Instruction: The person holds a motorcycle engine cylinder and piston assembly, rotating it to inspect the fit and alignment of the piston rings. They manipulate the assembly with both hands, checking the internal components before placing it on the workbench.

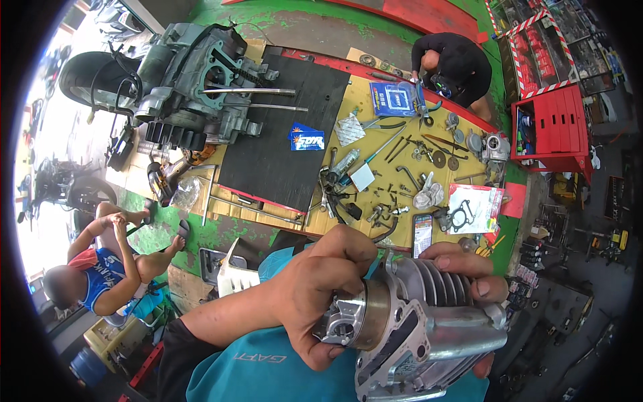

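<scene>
left grip (313,289) on piston (341,324) at cylinder (452,331)

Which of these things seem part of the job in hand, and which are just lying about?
Likely the job:
- piston, in the left hand
- finned engine cylinder, in the right hand

Seemingly just lying about:
- pliers
- blue cards
- cordless power tool

Silver metal cylinder block (462,335), held up at near side, right of centre. Cooling fins along far side, smooth rounded casing nearer, flat flange with bolt holes facing left. Round brownish sleeve (374,315) juts left from flange. Shiny piston (338,325) at sleeve's mouth, pin hole showing.
</scene>
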`<act>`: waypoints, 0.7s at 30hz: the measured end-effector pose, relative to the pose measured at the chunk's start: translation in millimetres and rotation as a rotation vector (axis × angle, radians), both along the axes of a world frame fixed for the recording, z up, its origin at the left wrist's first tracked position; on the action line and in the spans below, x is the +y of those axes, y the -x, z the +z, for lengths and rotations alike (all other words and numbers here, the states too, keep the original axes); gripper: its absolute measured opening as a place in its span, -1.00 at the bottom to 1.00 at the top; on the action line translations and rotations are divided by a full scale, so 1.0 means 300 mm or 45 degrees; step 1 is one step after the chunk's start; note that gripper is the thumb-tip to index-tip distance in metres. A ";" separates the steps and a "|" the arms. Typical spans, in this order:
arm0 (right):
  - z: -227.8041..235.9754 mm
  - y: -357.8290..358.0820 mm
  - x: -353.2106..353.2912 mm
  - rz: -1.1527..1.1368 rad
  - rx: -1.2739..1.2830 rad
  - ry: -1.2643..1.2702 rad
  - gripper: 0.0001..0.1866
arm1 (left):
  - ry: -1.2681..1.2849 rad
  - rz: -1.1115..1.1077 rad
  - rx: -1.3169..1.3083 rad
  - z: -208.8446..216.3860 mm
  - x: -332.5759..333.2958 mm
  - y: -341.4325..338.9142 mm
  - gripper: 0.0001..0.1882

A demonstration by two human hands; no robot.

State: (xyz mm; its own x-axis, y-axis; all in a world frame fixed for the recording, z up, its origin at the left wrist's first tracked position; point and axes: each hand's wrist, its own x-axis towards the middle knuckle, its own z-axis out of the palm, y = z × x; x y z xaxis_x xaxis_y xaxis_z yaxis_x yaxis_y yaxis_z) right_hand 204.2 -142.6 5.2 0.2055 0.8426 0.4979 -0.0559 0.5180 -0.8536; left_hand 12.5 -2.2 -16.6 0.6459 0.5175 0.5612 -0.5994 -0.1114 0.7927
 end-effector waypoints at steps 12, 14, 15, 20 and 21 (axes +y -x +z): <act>0.154 -0.017 0.026 0.170 -0.350 0.217 -0.55 | 0.100 0.038 -0.077 -0.022 -0.027 0.007 -0.29; 0.178 -0.028 0.036 0.207 -0.390 0.239 -0.53 | 0.092 0.042 -0.060 -0.020 -0.028 0.007 -0.30; 0.183 -0.029 0.037 0.218 -0.401 0.247 -0.53 | 0.084 0.048 -0.051 -0.019 -0.029 0.008 -0.31; 0.191 -0.020 0.032 0.183 -0.392 0.262 -0.54 | -0.009 0.028 0.020 -0.006 -0.010 0.020 -0.31; 0.182 -0.016 0.028 0.171 -0.371 0.248 -0.56 | -0.018 0.030 0.025 -0.006 -0.011 0.022 -0.31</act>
